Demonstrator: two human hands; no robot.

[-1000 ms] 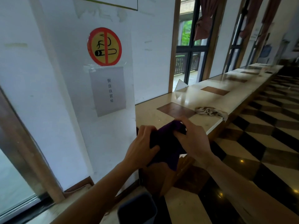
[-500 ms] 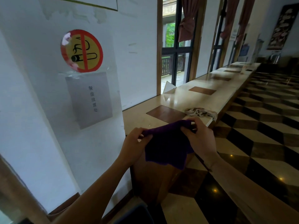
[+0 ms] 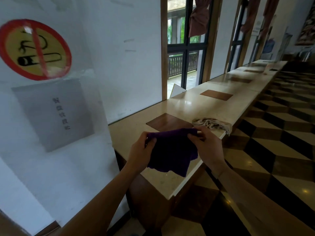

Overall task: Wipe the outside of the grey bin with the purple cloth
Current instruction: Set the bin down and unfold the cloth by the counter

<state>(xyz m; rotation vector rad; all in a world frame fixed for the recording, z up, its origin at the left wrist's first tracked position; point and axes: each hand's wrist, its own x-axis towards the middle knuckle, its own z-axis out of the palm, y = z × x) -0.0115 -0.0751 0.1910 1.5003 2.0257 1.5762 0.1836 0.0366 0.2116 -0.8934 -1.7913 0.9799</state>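
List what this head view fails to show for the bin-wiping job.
- Grey bin: not in the head view, outside the frame.
- Purple cloth: its top corners are covered by the left hand and right hand.
- Paper notice: print blurred, unreadable.

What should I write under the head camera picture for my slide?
Both hands, left hand and right hand, hold a purple cloth spread above the counter.

- The purple cloth (image 3: 172,150) hides most of my left hand's (image 3: 141,150) fingers and my right hand's (image 3: 206,147) thumb tip.
- The no-smoking sign (image 3: 35,49) is blurred, its left side cut off.
- The grey notice's (image 3: 54,113) characters are too smeared to read.
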